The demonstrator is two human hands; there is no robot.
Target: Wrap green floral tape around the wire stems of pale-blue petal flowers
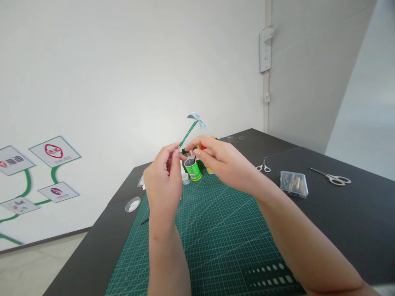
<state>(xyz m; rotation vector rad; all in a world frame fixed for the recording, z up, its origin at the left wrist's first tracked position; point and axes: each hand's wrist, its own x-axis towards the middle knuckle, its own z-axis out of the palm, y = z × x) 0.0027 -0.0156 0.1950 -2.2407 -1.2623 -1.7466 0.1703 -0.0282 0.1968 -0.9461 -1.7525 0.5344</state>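
A handmade flower (196, 119) with pale blue petals tops a green-wrapped stem (188, 134). My left hand (166, 174) pinches the stem's lower end between thumb and fingers, holding it tilted up to the right. Close beside the stem is my right hand (216, 158), its fingers stretched out and apart, with nothing visible between them. Behind the hands a green can (194, 170) stands on the cutting mat (222, 222), with thin sticks poking out of it. A small white jar (185, 179) is partly hidden by my left hand.
On the right of the black table (327, 218) lie small scissors (263, 166), a clear plastic box (293, 183) of small parts and larger scissors (335, 177). To the left are a round clear dish (132, 204) and a dark thin tool (145, 221). A white wall rises behind.
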